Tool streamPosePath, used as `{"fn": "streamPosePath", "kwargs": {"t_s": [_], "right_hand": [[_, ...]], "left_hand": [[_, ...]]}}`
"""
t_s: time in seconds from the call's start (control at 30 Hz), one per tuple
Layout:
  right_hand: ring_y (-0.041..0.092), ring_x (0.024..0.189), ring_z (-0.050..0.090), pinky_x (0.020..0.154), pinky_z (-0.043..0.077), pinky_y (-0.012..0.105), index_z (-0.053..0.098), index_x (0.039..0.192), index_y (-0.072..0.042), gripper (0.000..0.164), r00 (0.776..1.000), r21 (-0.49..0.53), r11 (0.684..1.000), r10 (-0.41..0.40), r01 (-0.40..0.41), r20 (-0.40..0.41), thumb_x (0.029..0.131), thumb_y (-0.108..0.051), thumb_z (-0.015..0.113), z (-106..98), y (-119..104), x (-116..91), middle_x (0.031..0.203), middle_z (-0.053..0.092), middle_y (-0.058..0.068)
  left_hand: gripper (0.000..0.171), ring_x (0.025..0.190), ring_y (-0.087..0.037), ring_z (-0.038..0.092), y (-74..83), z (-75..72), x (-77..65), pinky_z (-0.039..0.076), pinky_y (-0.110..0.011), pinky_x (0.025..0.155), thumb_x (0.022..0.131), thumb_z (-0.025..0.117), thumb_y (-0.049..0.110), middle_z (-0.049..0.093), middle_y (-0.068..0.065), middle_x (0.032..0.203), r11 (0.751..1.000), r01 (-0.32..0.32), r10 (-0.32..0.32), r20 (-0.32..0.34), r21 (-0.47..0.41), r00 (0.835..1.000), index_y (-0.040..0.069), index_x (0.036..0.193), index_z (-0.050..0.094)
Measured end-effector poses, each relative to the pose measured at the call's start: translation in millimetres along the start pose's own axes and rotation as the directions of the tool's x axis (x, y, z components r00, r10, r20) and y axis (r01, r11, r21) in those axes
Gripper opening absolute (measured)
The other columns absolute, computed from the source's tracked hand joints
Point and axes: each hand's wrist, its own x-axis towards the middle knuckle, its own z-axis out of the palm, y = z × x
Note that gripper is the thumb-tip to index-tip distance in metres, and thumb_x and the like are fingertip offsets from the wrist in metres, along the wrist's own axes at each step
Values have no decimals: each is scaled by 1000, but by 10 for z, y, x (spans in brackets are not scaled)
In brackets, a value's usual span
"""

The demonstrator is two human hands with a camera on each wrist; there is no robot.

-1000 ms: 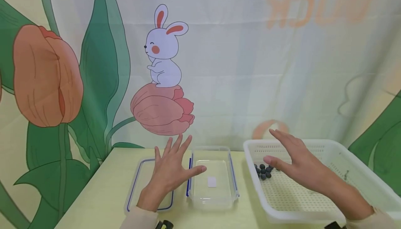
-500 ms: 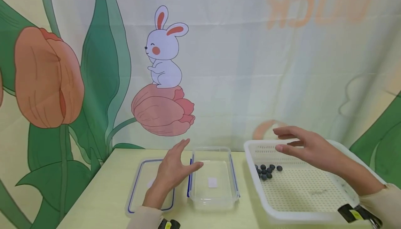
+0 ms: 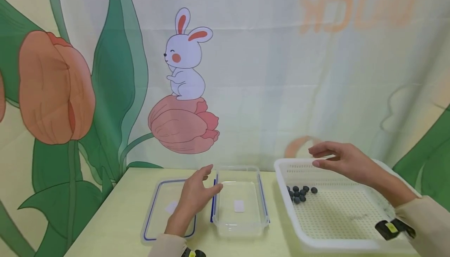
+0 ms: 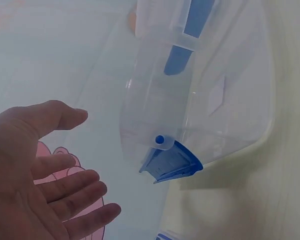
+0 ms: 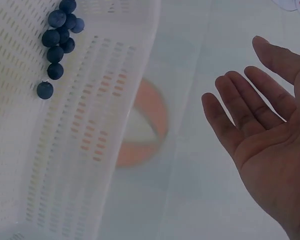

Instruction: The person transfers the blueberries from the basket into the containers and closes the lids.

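Note:
My left hand (image 3: 195, 192) hovers between a lid (image 3: 152, 210) with a blue seal and a clear plastic food container (image 3: 242, 223), its fingers relaxed and holding nothing. A blue clip (image 4: 172, 162) on the container's side hangs down near those fingertips in the left wrist view. Over the back of a white perforated basket (image 3: 320, 244) is my right hand (image 3: 346, 161), loosely bent, with nothing in it. Several blueberries (image 3: 297, 194) lie in the basket's left back corner, and the right wrist view shows the blueberries (image 5: 55, 54) bunched along the basket wall.
The pale yellow table (image 3: 105, 218) carries the lid, container and basket side by side, left to right. Behind its back edge hangs a curtain (image 3: 253, 93) printed with tulips and a rabbit. A small white label (image 3: 238, 206) shows at the container's bottom.
Both hands went from spread fingers to a looser, bent pose. The left hand sank slightly; the right hand shifted a little right, uncovering more blueberries. The basket, container and lid stayed put.

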Motion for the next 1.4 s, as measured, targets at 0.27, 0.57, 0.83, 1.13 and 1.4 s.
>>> {"fn": "streamPosePath", "kwargs": {"t_s": [0.27, 0.57, 0.83, 1.13, 1.4], "right_hand": [[15, 104, 72, 83, 62, 28, 72, 126, -3, 28, 1000, 10, 1000, 2, -2, -21, 100, -15, 76, 82, 254, 51, 123, 74, 12], [17, 101, 72, 81, 60, 27, 73, 123, -2, 28, 999, -5, 999, 45, -45, -23, 99, -16, 77, 189, 491, 111, 117, 75, 12], [19, 101, 70, 80, 59, 28, 75, 121, -3, 26, 998, 26, 998, 63, -63, 4, 99, -16, 77, 305, 651, 131, 114, 75, 8], [23, 100, 71, 78, 60, 27, 74, 119, 2, 26, 991, 40, 991, 122, -124, 45, 99, -15, 78, 397, 792, 142, 110, 76, 9], [23, 100, 73, 80, 60, 26, 73, 120, 5, 30, 986, 66, 987, 140, -146, 85, 98, -14, 78, 451, 981, 121, 111, 76, 13]], "left_hand": [[56, 118, -37, 69, -37, 65, 9, 63, -47, 90, 93, 83, 19, 67, -21, 135, 1000, 27, -27, -15, -16, 1000, 0, 142, 63], [47, 95, -26, 71, -96, 118, 21, 64, -39, 80, 92, 84, 18, 73, -15, 117, 996, 86, -86, -10, -29, 996, 0, 133, 69], [43, 75, -18, 70, -133, 155, 14, 65, -32, 67, 91, 84, 10, 72, -13, 106, 984, 131, -130, 19, -119, 991, -4, 130, 70], [42, 75, -21, 69, -165, 184, 28, 66, -36, 68, 91, 82, 5, 67, -11, 100, 962, 183, -177, 50, -202, 983, -6, 130, 70], [41, 72, -19, 67, -169, 208, 25, 64, -29, 63, 91, 83, 5, 66, -10, 98, 946, 235, -230, 48, -223, 972, -3, 129, 71]]}}
